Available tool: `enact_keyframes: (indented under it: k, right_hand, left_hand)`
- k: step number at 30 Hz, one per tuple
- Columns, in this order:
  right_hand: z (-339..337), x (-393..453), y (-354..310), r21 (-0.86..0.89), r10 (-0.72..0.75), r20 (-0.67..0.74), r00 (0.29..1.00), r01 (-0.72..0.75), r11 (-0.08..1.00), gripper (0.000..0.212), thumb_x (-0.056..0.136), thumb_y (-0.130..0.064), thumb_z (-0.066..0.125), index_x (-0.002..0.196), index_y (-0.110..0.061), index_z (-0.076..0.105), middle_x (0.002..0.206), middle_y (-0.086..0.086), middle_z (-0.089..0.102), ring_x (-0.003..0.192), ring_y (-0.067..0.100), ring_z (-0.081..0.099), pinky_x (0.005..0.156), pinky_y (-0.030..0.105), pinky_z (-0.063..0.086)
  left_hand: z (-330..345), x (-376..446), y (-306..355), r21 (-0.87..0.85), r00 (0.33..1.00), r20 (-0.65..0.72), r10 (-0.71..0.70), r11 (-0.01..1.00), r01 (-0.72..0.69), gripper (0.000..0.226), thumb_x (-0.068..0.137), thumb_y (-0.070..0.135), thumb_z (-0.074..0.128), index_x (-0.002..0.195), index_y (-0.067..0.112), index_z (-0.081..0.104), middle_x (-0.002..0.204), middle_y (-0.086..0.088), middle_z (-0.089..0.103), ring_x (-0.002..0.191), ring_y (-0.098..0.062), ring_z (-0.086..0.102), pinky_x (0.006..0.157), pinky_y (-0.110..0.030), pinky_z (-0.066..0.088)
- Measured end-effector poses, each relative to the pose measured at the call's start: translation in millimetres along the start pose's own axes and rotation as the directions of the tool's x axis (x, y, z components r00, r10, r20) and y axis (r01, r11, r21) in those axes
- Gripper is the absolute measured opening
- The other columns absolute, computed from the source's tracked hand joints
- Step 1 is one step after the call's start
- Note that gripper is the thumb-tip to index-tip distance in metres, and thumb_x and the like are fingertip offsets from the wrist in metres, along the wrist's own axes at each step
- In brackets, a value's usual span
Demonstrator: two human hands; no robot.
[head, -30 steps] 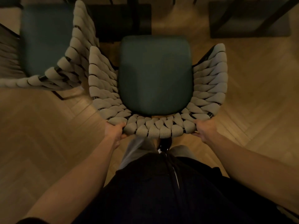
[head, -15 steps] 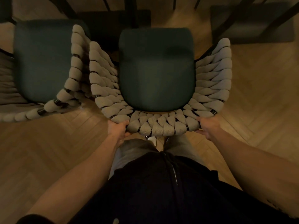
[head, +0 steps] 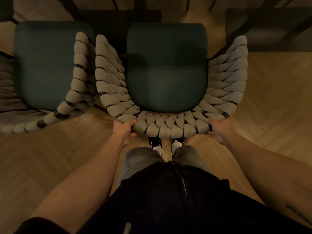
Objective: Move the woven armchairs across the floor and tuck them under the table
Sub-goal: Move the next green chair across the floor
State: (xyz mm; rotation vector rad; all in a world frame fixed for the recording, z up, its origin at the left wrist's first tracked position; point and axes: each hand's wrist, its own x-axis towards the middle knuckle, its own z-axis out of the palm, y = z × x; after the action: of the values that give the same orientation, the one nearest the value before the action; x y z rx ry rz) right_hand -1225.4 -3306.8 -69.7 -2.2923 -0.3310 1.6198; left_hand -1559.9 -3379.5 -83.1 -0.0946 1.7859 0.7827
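A woven armchair (head: 167,127) with a dark green seat cushion stands right in front of me, its curved beige back rim nearest. My left hand (head: 124,130) grips the left end of that rim. My right hand (head: 219,130) grips the right end. A second woven armchair (head: 79,78) of the same kind stands close on the left, its right arm almost touching the first chair's left arm. Dark table legs and shadow (head: 140,16) run along the top of the view, just beyond both seats.
The floor is light herringbone parquet (head: 273,102). A dark rectangular shape (head: 268,29) lies at the upper right. My feet in dark and white shoes (head: 167,144) stand just behind the chair's back. Open floor extends to the right and lower left.
The held chair has slid forward toward the table and now sits level with, and close beside, the left chair. Both hands have kept their grip on the back rim.
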Motion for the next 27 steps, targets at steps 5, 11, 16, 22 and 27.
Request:
enact_keyframes:
  k: [5,11,16,22,27]
  right_hand:
    - [-5.2,0.1,4.6,0.004,-0.048,0.027,0.998,0.048,0.999,0.049,0.095,-0.013,0.069,0.138,-0.016,0.047,0.132,0.009,0.062,0.11,0.028,0.066,0.056,0.038,0.061]
    - [-17.1,-8.0,5.4,-0.045,-0.028,0.13,0.991,0.034,0.998,0.038,0.099,-0.019,0.065,0.135,-0.014,0.053,0.125,0.008,0.067,0.106,0.028,0.068,0.076,0.041,0.061]
    - [-25.8,-20.1,6.8,-0.118,0.03,0.161,0.987,-0.011,0.993,0.034,0.101,-0.021,0.061,0.132,-0.009,0.052,0.111,0.007,0.065,0.098,0.03,0.071,0.087,0.043,0.059]
    - [-36.3,-33.1,15.9,-0.227,0.017,0.178,0.984,0.024,0.974,0.017,0.101,-0.019,0.059,0.115,-0.009,0.06,0.102,0.007,0.069,0.092,0.023,0.07,0.081,0.038,0.057]
    - [-43.9,-45.9,28.6,-0.269,-0.057,0.163,0.985,0.1,0.958,0.004,0.098,-0.012,0.061,0.099,-0.012,0.066,0.1,0.013,0.074,0.086,0.022,0.071,0.076,0.036,0.058]
  left_hand:
    - [-0.8,1.8,2.2,-0.032,0.999,-0.012,-0.044,0.999,0.043,0.046,0.095,0.0,0.064,0.137,0.014,0.051,0.127,-0.012,0.065,0.111,-0.029,0.067,0.062,-0.042,0.063]
    - [-4.1,-3.9,3.0,-0.017,0.997,-0.005,-0.075,0.997,0.075,0.036,0.097,0.006,0.066,0.13,0.015,0.057,0.127,-0.01,0.067,0.112,-0.028,0.067,0.082,-0.049,0.061]
    - [-11.7,-18.2,4.9,0.02,0.996,-0.04,-0.076,0.997,0.077,0.029,0.097,0.006,0.064,0.125,0.013,0.056,0.118,-0.008,0.065,0.107,-0.028,0.066,0.078,-0.042,0.061]
    - [-18.2,-33.2,-1.6,0.244,0.993,-0.116,-0.004,0.969,0.032,0.003,0.097,0.006,0.064,0.098,0.007,0.062,0.095,-0.015,0.067,0.083,-0.023,0.07,0.068,-0.034,0.06]
    - [-2.8,-40.7,2.6,0.493,0.984,0.067,0.165,0.852,-0.176,0.005,0.096,0.005,0.063,0.101,0.006,0.064,0.096,-0.016,0.071,0.083,-0.023,0.073,0.063,-0.029,0.059]
